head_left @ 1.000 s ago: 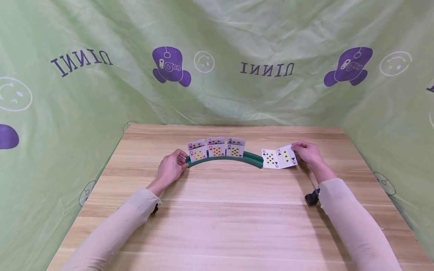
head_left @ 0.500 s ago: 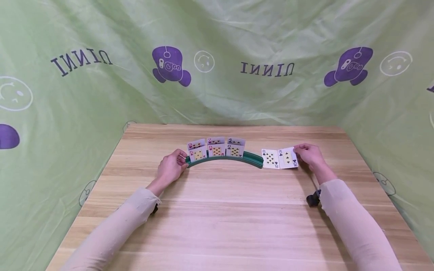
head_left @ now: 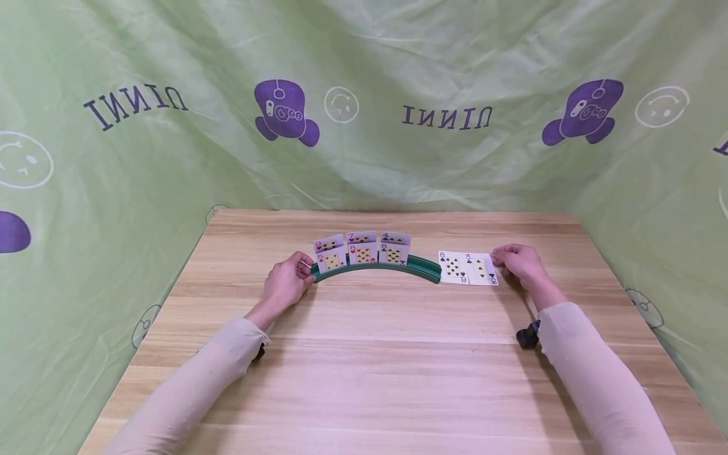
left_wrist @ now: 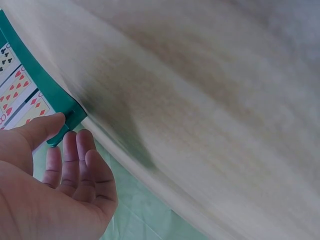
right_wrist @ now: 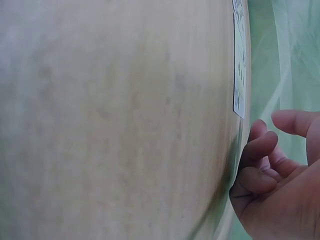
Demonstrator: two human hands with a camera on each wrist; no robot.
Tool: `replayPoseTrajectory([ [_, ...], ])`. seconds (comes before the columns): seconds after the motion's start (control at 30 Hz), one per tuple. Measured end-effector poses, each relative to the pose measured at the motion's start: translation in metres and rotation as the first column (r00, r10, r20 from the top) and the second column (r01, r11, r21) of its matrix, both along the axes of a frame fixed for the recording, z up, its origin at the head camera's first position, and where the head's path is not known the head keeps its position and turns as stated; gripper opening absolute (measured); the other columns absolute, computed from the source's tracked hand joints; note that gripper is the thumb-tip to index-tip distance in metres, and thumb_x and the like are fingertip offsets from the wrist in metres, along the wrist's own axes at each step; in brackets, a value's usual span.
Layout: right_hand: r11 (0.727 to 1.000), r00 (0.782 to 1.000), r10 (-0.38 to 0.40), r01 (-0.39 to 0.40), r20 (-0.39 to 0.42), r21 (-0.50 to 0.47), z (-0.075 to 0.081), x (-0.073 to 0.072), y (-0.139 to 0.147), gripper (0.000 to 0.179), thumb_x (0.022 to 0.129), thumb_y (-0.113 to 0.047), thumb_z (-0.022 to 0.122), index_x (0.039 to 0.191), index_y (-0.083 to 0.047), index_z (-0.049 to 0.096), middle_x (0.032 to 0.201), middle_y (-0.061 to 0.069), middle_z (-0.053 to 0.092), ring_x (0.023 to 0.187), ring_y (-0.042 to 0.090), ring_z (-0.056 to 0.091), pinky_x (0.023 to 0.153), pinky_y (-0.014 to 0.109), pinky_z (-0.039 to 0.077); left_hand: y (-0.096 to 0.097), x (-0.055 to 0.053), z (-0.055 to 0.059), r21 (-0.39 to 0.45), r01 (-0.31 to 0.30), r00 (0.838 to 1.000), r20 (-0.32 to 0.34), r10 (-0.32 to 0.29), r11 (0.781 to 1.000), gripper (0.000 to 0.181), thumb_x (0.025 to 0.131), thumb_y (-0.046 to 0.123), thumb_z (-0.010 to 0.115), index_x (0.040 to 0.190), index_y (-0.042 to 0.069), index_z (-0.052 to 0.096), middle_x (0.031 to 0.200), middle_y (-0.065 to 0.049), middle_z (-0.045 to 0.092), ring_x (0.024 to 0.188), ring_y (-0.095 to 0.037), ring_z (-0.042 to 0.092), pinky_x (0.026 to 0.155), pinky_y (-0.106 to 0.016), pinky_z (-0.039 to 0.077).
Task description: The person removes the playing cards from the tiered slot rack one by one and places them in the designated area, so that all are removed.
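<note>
In the head view my left hand (head_left: 288, 280) holds the left end of a curved green card holder (head_left: 423, 268). The left wrist view shows the thumb on the holder's near face (left_wrist: 75, 114) and the fingers beyond it. Several playing cards (head_left: 363, 253) stand in the holder in two rows. At its right end, two black-suited cards lie face up side by side, a black eight (head_left: 452, 268) and another card (head_left: 481, 269). My right hand (head_left: 520, 262) is beside the outer card's top right corner; in the right wrist view its thumb and fingers are apart, with nothing between them.
The wooden table (head_left: 364, 379) reaches to a green patterned curtain (head_left: 364, 170) at the back and sides. A small black camera (head_left: 527, 336) hangs at the right wrist.
The outer card, tilted up in my right hand's fingers a second ago, has been lowered flat beside the black eight and let go. My left hand has stayed on the holder.
</note>
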State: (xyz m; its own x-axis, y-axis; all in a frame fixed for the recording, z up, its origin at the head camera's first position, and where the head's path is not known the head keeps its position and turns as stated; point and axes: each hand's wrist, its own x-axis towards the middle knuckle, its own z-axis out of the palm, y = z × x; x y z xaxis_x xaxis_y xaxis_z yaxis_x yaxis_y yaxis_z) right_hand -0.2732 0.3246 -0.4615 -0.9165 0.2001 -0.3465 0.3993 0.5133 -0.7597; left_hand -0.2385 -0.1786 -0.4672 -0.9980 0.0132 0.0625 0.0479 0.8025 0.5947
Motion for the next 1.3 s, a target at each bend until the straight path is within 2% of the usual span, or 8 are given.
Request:
replayPoseTrajectory([
  [0.23,1.0,1.0,0.002,-0.002,-0.004,-0.027,0.002,0.002,-0.005,0.045,0.1,-0.03,0.054,0.137,-0.004,0.053,0.102,0.002,0.062,0.074,0.009,0.053,0.064,0.024,0.044,0.0,0.001,-0.001,0.009,0.003,1.0,-0.005,-0.003,1.0,0.028,0.084,0.014,0.078,0.107,0.016,0.063,0.099,-0.003,0.074,0.086,-0.018,0.07,0.075,-0.037,0.048],
  [0.6,0.994,0.999,0.045,-0.048,-0.028,-0.102,0.007,0.004,-0.017,0.044,0.103,-0.027,0.05,0.14,-0.003,0.05,0.117,0.009,0.059,0.073,0.006,0.053,0.062,0.022,0.043,0.0,0.002,0.0,0.005,-0.003,1.0,0.004,0.003,1.0,0.027,0.084,0.014,0.077,0.107,0.016,0.063,0.098,-0.003,0.074,0.085,-0.017,0.07,0.073,-0.035,0.047],
  [0.9,0.99,0.994,0.096,-0.1,-0.044,-0.104,0.009,0.005,-0.025,0.044,0.104,-0.029,0.048,0.14,-0.004,0.05,0.125,0.013,0.057,0.082,0.011,0.058,0.07,0.025,0.046,0.001,0.003,0.0,0.01,-0.014,1.0,0.009,0.014,1.0,0.027,0.084,0.014,0.078,0.107,0.017,0.063,0.097,-0.002,0.073,0.085,-0.018,0.069,0.073,-0.034,0.046],
  [1.1,0.983,0.988,0.132,-0.141,-0.083,-0.117,0.014,0.007,-0.037,0.045,0.104,-0.031,0.048,0.14,-0.005,0.05,0.131,0.018,0.055,0.091,0.017,0.059,0.077,0.029,0.049,0.001,0.001,-0.001,0.007,-0.012,1.0,0.0,0.012,1.0,0.028,0.084,0.014,0.078,0.107,0.017,0.063,0.098,-0.003,0.074,0.085,-0.018,0.07,0.075,-0.036,0.047],
  [1.3,0.975,0.979,0.174,-0.187,-0.108,-0.122,0.018,0.008,-0.048,0.043,0.105,-0.028,0.048,0.14,-0.004,0.05,0.131,0.02,0.056,0.087,0.014,0.06,0.077,0.031,0.048,0.0,0.0,-0.002,-0.001,-0.005,1.0,-0.005,0.005,1.0,0.027,0.084,0.014,0.077,0.107,0.016,0.063,0.098,-0.004,0.074,0.085,-0.018,0.07,0.074,-0.036,0.048],
])
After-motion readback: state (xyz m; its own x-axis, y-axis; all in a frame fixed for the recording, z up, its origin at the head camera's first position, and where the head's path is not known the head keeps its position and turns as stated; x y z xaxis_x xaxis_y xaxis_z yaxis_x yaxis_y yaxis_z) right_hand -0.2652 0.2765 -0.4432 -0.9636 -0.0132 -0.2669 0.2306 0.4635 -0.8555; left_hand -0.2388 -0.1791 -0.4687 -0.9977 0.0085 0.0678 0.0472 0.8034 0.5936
